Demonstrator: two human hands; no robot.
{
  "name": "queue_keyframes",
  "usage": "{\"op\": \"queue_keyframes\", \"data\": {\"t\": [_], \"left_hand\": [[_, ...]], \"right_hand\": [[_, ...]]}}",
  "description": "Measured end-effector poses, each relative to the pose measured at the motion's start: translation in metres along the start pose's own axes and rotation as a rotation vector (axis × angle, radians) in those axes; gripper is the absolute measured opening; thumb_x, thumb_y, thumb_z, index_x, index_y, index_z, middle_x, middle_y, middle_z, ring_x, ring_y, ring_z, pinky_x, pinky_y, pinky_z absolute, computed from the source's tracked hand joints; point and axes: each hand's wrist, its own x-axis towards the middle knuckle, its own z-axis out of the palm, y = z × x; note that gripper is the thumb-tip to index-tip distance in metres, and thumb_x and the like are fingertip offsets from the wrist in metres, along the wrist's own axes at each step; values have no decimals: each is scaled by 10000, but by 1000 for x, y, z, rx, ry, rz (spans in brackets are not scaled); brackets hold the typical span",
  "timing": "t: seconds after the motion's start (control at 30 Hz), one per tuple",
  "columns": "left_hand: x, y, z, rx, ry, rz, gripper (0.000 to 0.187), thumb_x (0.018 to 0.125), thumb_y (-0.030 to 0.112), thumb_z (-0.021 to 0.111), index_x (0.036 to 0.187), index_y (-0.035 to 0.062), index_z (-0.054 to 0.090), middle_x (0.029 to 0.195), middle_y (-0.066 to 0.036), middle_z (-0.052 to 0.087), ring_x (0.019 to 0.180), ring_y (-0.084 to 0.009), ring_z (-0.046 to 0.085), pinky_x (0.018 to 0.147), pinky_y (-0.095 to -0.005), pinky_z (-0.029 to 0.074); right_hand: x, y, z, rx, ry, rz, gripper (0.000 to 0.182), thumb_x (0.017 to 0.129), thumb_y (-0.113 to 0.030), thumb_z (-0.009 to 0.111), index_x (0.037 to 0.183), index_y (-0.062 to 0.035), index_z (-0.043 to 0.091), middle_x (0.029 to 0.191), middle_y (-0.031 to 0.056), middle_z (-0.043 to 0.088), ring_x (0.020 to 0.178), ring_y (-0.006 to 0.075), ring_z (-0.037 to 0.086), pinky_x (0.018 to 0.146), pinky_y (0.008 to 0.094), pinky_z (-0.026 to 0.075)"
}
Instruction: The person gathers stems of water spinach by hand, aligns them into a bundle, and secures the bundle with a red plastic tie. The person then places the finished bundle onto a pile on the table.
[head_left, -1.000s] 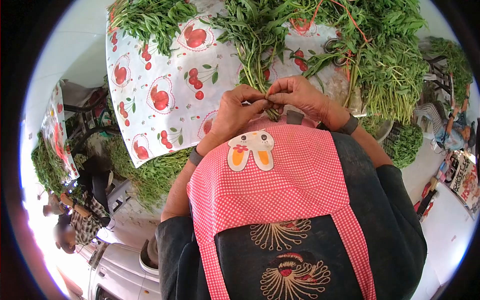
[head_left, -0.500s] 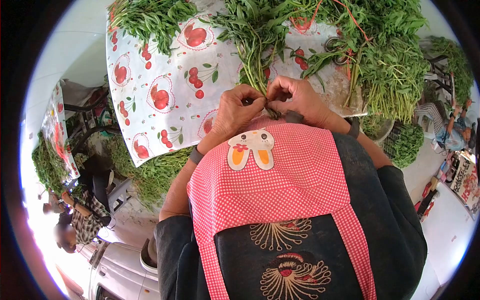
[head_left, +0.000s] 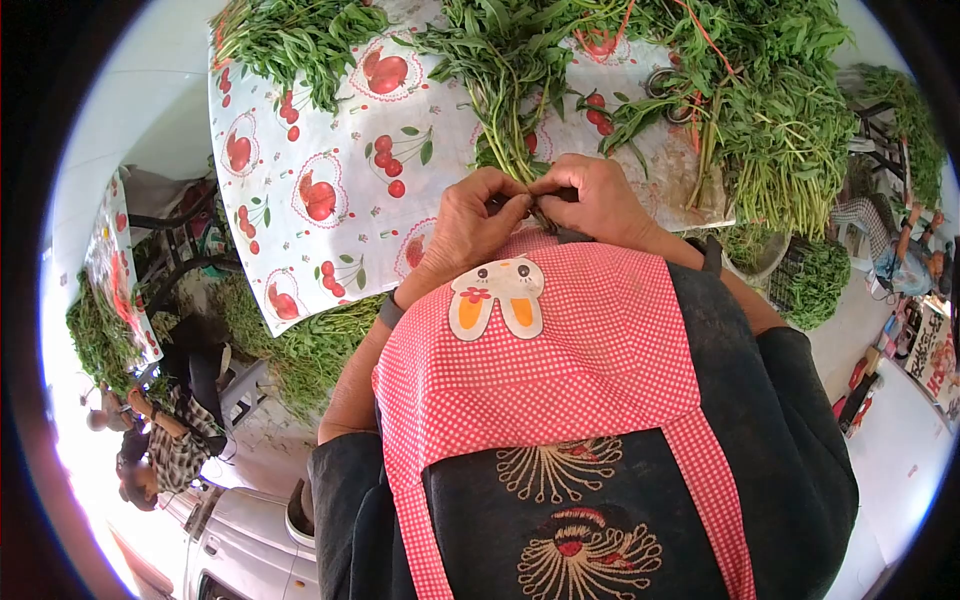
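Observation:
A bunch of long-stemmed leafy greens (head_left: 505,115) lies on the cherry-printed tablecloth (head_left: 330,120), its stem ends toward me at the table edge. My left hand (head_left: 472,222) and my right hand (head_left: 604,206) meet over the lower stems. Both are closed, thumb and fingers pinched together, with the fingertips touching or nearly so. Whatever thin thing they pinch is too small and hidden to make out. The cut stem ends show partly below the fingers, against my red checked apron (head_left: 590,330).
Large heaps of greens (head_left: 780,130) lie at the right, another pile (head_left: 295,40) at the back left. Red string (head_left: 705,35) trails over the leaves, near metal scissor handles (head_left: 668,95). A person in a checked shirt (head_left: 180,445) is at far left, near a white vehicle (head_left: 245,540).
My right hand has turned slightly and its fingers have drawn closer to the left hand's. The bunch stays in place; the view has shifted a little.

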Motion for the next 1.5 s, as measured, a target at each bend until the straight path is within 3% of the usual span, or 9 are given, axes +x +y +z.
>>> {"op": "queue_keyframes", "data": {"t": [0.3,0.43,0.53,0.7,0.93,1.13,1.2,1.43,1.5], "left_hand": [[3,5,-1,-83,-97,-33,136,778,100,649,831,-24,625,789,-60,614,722,-116,586,673,-263,486],[7,4,-6,-11,-189,-25,123,833,81,633,894,-20,596,814,-52,628,754,-111,605,716,-249,500],[8,6,-6,8,-186,-49,124,828,92,632,883,-15,602,812,-55,628,755,-115,600,717,-255,493],[8,3,-4,-77,-161,-78,147,799,120,641,846,-18,626,800,-52,618,752,-118,585,705,-264,478],[8,1,-3,-138,-137,-103,163,774,138,651,810,-20,648,802,-44,604,751,-117,572,692,-268,463],[7,3,-3,-207,-147,-111,149,770,122,643,825,-17,636,820,-54,597,759,-116,558,691,-263,453],[6,4,-3,-156,-139,-97,142,768,111,635,825,-20,626,825,-55,594,755,-114,553,686,-263,452],[1,-4,-3,41,-49,32,121,762,81,608,823,-22,599,814,-49,590,727,-102,541,661,-261,456],[2,-8,-2,-13,-34,2,126,766,86,609,830,-22,603,804,-48,595,718,-100,544,659,-257,459]], "right_hand": [[10,20,-18,671,-449,566,256,755,-203,666,870,24,690,754,29,650,668,108,573,601,248,452],[13,12,-20,606,-476,497,270,724,-210,679,874,14,689,747,34,647,669,114,578,602,252,451],[19,10,-19,304,-546,393,277,685,-207,683,860,6,695,732,53,658,663,135,594,614,265,465],[18,4,-25,61,-378,240,256,696,-144,666,896,15,678,787,76,678,710,118,609,671,248,479],[11,7,-27,205,-330,273,211,709,-95,641,889,6,686,789,93,688,716,131,635,680,258,496],[6,10,-29,-32,-276,171,197,704,-91,652,872,7,680,775,104,685,690,156,647,676,265,503],[3,14,-25,2,-195,96,206,650,-176,679,757,0,676,679,133,662,625,209,650,627,306,509],[-4,14,-32,10,-299,204,271,654,-220,713,778,14,659,664,116,649,618,187,634,616,287,496],[-5,10,-35,102,-379,263,237,713,-182,676,836,20,661,745,101,670,702,146,634,664,272,492]]}}
